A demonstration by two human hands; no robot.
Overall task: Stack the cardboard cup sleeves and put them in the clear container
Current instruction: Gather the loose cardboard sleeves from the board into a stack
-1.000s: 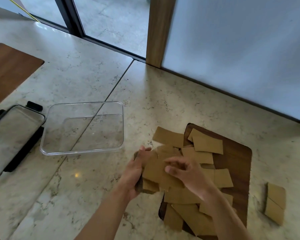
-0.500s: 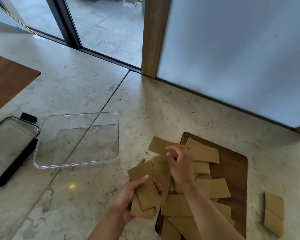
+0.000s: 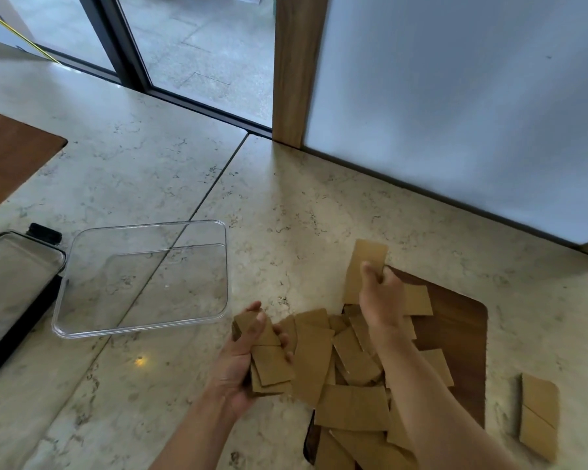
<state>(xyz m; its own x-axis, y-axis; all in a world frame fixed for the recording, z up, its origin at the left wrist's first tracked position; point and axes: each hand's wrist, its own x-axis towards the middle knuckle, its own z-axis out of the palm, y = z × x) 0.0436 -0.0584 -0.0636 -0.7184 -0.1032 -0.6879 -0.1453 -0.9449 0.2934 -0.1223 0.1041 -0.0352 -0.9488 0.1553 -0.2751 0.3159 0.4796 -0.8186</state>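
Status: early, stacking underway, nothing binned yet

- Clear container [image 3: 82, 329] is seen with no sleeves in it; it sits on the stone table [image 3: 286, 205] to the left of the work area, well apart from the pile. Its lid [image 3: 11, 283], black-rimmed, lies just beside it on the far left
- A small, uneven stack of sleeves [image 3: 269, 359] is held in the left hand [image 3: 241, 364]: fingers curled round it, thumb on top. Only a few pieces are judged to be in it; exact count cannot be told, edges are not squared
- One sleeve [image 3: 365, 266] is pinched by the right hand [image 3: 381, 300] at the far edge of the pile, lifted clear and upright-ish; fingers clenched on it
- Loose sleeves [image 3: 350, 407] are spread in an overlapping heap across the dark wooden board [image 3: 455, 337] and partly off its left edge onto the table; this is most of the batch
- Two more sleeves [image 3: 538, 415] lie flat on the table right of the board, apart from the heap

Left, as judged:
- pinched sleeve to be added to the left-hand stack
- the heap to be collected, then the two outliers
- stack to be squared up, since skewed pieces are likely to slip
- stack to be set into the container

Rough estimate: well under a quarter done
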